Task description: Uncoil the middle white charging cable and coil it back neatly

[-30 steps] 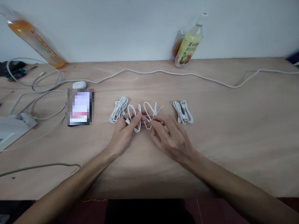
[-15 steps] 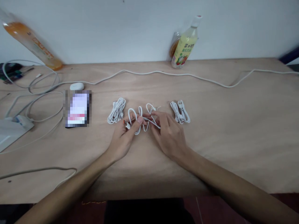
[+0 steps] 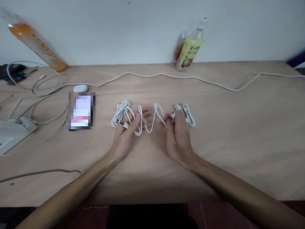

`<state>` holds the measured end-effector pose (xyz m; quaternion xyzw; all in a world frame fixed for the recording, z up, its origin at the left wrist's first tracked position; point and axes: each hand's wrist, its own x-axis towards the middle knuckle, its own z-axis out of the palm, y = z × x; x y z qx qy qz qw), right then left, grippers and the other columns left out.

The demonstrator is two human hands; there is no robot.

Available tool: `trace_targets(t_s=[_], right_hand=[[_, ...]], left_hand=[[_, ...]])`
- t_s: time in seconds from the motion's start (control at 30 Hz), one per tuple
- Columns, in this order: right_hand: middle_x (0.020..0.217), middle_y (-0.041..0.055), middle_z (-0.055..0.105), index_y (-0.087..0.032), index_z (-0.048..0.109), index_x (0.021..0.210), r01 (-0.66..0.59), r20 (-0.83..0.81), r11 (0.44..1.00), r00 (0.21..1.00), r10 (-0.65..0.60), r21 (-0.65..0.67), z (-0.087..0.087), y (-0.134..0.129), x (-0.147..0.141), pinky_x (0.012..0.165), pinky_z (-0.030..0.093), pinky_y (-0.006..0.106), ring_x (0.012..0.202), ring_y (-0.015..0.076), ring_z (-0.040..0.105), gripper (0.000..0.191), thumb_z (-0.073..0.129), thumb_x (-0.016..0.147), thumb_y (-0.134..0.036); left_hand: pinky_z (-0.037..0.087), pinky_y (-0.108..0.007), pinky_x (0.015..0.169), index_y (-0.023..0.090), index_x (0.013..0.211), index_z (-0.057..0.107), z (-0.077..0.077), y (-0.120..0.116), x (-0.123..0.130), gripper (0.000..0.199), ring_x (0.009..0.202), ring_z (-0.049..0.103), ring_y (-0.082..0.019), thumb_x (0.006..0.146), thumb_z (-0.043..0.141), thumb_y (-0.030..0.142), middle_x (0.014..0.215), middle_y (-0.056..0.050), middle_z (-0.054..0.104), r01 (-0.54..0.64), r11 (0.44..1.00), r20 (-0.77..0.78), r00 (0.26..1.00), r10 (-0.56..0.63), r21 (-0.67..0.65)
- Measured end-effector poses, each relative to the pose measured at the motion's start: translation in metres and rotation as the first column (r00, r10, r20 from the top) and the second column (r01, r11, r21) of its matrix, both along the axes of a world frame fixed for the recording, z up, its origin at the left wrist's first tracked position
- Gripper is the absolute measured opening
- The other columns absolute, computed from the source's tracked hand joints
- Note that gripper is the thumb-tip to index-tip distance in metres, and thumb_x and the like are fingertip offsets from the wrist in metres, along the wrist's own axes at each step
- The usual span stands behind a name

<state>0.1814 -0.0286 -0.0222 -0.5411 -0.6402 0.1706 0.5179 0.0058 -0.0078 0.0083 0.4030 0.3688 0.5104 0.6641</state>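
A white USB cable stretches in loose coils between my two hands. My left hand pinches it near the USB plug, which pokes out between thumb and fingers. My right hand is closed on the other end, where a white connector shows at the fingertips. Just behind my left hand lies a bundled white cable. Beyond my right hand lie more coiled white cables, partly hidden by the fingers.
A phone with a blurred screen and a white earbud case lie left. A long white cord crosses the wooden table. A yellow-labelled bottle and an orange bottle stand by the wall. A white power strip sits far left.
My hands have moved apart, drawing the coils of the cable out between them. The right hand has turned and now shows the connector at its fingertips.
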Motion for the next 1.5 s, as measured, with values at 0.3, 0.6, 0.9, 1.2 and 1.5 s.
trace_targets(t_s=[0.3, 0.6, 0.9, 1.2, 1.5], right_hand=[[0.108, 0.0039, 0.072, -0.026, 0.061, 0.100, -0.180, -0.481, 0.981, 0.868, 0.121, -0.078, -0.006, 0.006, -0.006, 0.082, 0.059, 0.035, 0.090, 0.0183, 0.069, 0.015, 0.050, 0.110, -0.024], [0.098, 0.0033, 0.069, -0.029, 0.060, 0.105, -0.359, -0.629, 0.926, 0.748, 0.210, -0.118, -0.005, 0.013, 0.009, 0.086, 0.062, 0.041, 0.091, 0.0221, 0.072, 0.006, 0.054, 0.104, -0.030], [0.094, 0.0027, 0.073, -0.027, 0.071, 0.121, -0.467, -0.781, 0.827, 0.622, 0.055, -0.314, -0.007, 0.010, 0.001, 0.056, 0.051, 0.028, 0.070, 0.0180, 0.064, 0.037, 0.068, 0.102, -0.059], [0.102, 0.0030, 0.077, -0.027, 0.075, 0.126, -0.551, -0.708, 0.750, 0.688, 0.159, -0.367, 0.007, 0.010, 0.000, 0.059, 0.054, 0.025, 0.076, 0.0158, 0.066, 0.040, 0.080, 0.097, -0.055], [0.111, 0.0061, 0.079, -0.025, 0.072, 0.119, -0.462, -0.618, 0.844, 0.756, 0.216, -0.271, -0.004, 0.009, -0.001, 0.085, 0.065, 0.038, 0.098, 0.0222, 0.076, 0.026, 0.069, 0.106, -0.048]], left_hand=[[0.058, -0.059, 0.116, 0.026, 0.119, 0.075, 0.001, 0.004, -0.001, 0.017, 0.134, 0.075, -0.036, 0.106, 0.074, 0.037, 0.135, -0.010, 0.081, 0.134, 0.964, 0.244, 0.967, -0.077, -0.227], [0.059, -0.057, 0.115, 0.020, 0.095, 0.074, 0.005, 0.001, 0.000, 0.010, 0.132, 0.076, -0.037, 0.102, 0.070, 0.026, 0.119, -0.012, 0.084, 0.119, 0.974, 0.179, 0.980, -0.084, -0.195], [0.056, -0.055, 0.119, 0.024, 0.097, 0.069, -0.002, 0.001, 0.002, 0.014, 0.129, 0.078, -0.033, 0.098, 0.080, 0.033, 0.103, -0.004, 0.081, -0.032, 0.998, 0.078, 0.996, 0.037, -0.062], [0.061, -0.049, 0.109, 0.022, 0.093, 0.078, 0.000, 0.001, 0.001, 0.010, 0.124, 0.077, -0.032, 0.093, 0.082, 0.031, 0.110, -0.007, 0.083, -0.016, 0.997, 0.041, 0.999, 0.020, -0.078], [0.061, -0.054, 0.107, 0.023, 0.101, 0.064, -0.003, 0.001, 0.002, 0.019, 0.110, 0.084, -0.033, 0.094, 0.080, 0.030, 0.112, -0.009, 0.085, 0.062, 0.983, 0.106, 0.993, -0.044, -0.172]])
